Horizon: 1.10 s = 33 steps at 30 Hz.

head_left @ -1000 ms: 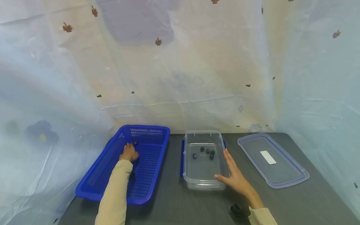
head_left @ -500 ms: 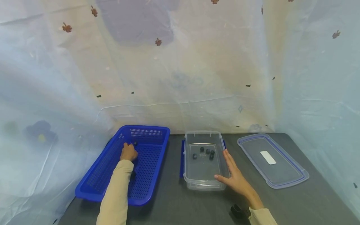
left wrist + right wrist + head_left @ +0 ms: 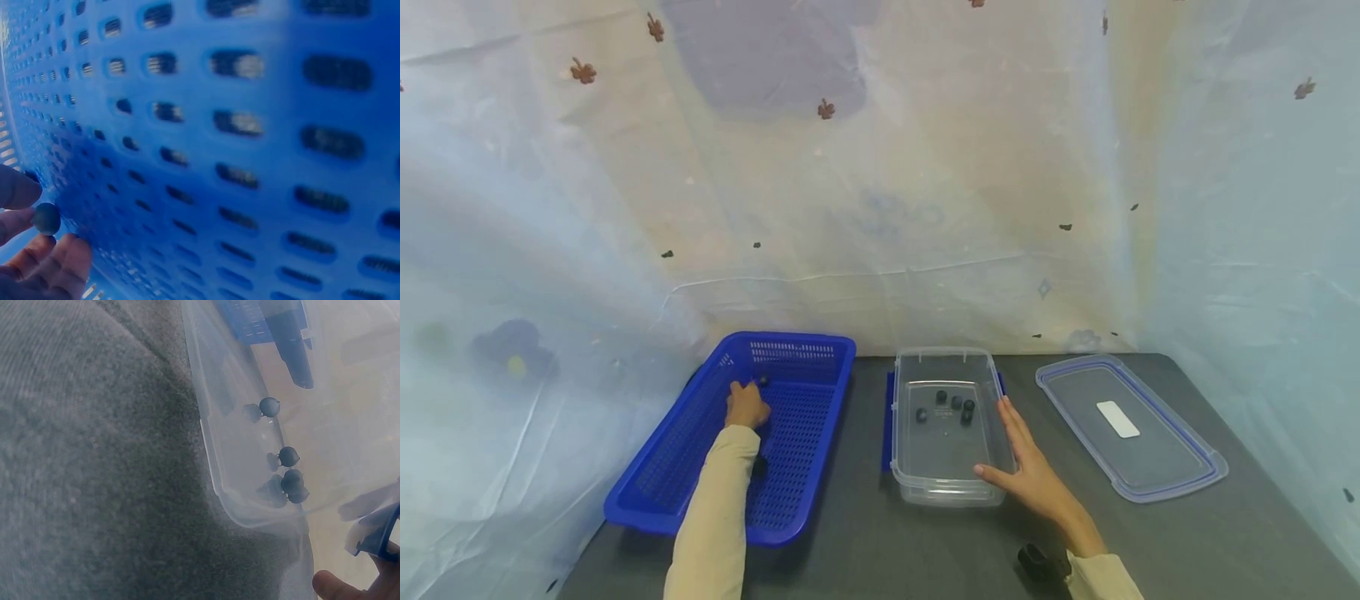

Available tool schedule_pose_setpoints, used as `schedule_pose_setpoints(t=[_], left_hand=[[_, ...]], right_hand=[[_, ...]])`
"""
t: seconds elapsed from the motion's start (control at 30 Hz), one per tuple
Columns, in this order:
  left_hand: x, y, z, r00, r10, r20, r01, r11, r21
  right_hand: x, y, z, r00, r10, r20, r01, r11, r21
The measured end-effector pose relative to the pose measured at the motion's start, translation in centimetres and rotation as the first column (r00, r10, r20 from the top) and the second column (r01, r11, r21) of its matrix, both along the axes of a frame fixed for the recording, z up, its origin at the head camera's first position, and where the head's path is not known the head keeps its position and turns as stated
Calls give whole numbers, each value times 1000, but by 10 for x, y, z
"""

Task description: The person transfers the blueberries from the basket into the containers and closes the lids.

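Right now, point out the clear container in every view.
Head: clear container, lower half, just right of centre.
Left wrist: not in it.
Right wrist: fills much of the upper right.
Landmark shared by head and right wrist: the dark round pieces inside it.

The basket [image 3: 790, 437] is deep blue, slotted in rows; the balls [image 3: 269, 407] are blue-black. The box [image 3: 925, 458] is clear with blue flaps [image 3: 887, 425], the lid [image 3: 1157, 458] clear and blue-edged, with a white label [image 3: 1117, 419]. The desk [image 3: 857, 517] is dark grey, the sleeves [image 3: 715, 500] cream. The sheet [image 3: 925, 208] blends pale blue, cream and lilac, with brown clovers [image 3: 583, 72] and a yellow-centred purple flower [image 3: 516, 343].
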<state>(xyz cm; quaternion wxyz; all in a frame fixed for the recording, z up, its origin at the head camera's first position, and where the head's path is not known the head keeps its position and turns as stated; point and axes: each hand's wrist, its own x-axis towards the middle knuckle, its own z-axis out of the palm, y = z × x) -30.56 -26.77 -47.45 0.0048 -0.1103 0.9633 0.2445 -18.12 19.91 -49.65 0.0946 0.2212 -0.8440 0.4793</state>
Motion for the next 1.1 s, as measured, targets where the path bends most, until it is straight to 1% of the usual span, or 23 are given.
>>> schedule_pose_setpoints(t=[0.13, 0.37, 0.43, 0.57, 0.63, 0.7, 0.8, 0.9, 1.1], left_hand=[[1, -1, -1, 999, -23, -33, 22, 999, -29], [0, 1, -2, 997, -27, -76, 24, 999, -42], [0, 1, -2, 995, -30, -99, 25, 998, -54], [-1, 1, 0, 984, -40, -174, 29, 997, -68], [-2, 1, 2, 977, -48, -208, 36, 998, -58], [-4, 0, 4, 973, -55, -223, 47, 998, -42], [-5, -1, 8, 971, -66, -228, 64, 998, -16], [-6, -1, 14, 973, -69, -220, 73, 997, 8], [-3, 1, 27, 969, -68, -236, 79, 996, 39]], right_hand=[[0, 1, 1, 1000, -9, 3, 9, 1000, 14], [0, 2, 1, 1000, -5, -2, 5, 1000, 11], [1, 2, 1, 1000, -4, -1, 4, 1000, 9], [1, 1, 1, 1000, -4, -2, 4, 1000, 9], [0, 1, 1, 1000, -6, -2, 6, 1000, 12], [0, 1, 0, 1000, -8, -3, 8, 1000, 11], [0, 1, 0, 1000, -12, -2, 12, 1000, 13], [-1, 1, -1, 1000, -14, -2, 14, 1000, 13], [-1, 1, -2, 1000, -16, -1, 16, 1000, 14]])
